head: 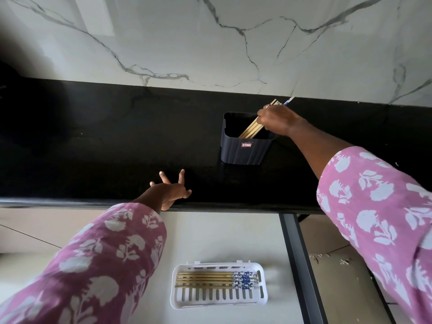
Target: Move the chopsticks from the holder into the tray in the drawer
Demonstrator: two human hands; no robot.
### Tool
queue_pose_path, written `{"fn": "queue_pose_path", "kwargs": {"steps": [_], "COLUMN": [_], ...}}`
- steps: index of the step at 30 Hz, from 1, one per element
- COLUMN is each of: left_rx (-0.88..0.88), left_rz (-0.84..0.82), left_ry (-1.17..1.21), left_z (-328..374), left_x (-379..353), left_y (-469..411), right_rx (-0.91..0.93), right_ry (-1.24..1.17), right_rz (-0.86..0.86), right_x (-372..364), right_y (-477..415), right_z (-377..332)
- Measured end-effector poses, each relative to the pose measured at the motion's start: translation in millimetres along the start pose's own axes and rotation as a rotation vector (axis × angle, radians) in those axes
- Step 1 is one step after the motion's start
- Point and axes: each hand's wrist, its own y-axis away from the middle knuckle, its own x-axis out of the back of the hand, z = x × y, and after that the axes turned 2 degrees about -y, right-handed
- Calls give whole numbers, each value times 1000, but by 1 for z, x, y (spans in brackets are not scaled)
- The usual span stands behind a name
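The right hand [274,120] is curled tight round a bunch of chopsticks [249,130]. The bunch is tilted. Its low ends go down from the hand into the holder [243,155], and its top ends poke out past the hand toward the wall [210,43]. One top end is blue and white. The holder is a dark box with an open top, and it is right under the hand and a bit to its left. It has a small red sticker [246,145] on the front. It stands on the black worktop [93,136].

The left hand [169,191] is well apart from the right hand, nearer the person. Its fingers are spread out wide and it holds nothing. It is at the front edge of the worktop. Both arms wear a pink sleeve [374,206] with white flowers.

Below the left hand, nearer the person, the drawer [233,235] is open. A white tray [177,302] sits in it. More chopsticks [205,278] lie flat in the tray, side by side, with their blue and white ends to the right.
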Motion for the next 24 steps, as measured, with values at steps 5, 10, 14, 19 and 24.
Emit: {"fn": "queue_pose_path", "kwargs": {"steps": [5,10,14,19,24], "left_rx": [10,-1,-1,29,1], "left_rz": [67,162,257,310,340], "left_ry": [-138,-156,-243,-388,-342], "left_z": [0,2,1,-7,-11], "left_x": [-5,-16,-25,-33,-35], "left_y": [6,13,12,9,11], "right_rx": [-110,-329,-549,-693,-767], "right_ry": [-56,-265,-544,-1008,-1629], "right_rz": [71,186,266,433,567], "right_x": [8,16,21,17,5], "right_y": [16,39,62,83,95], "right_z": [13,16,6,-28,-84]}}
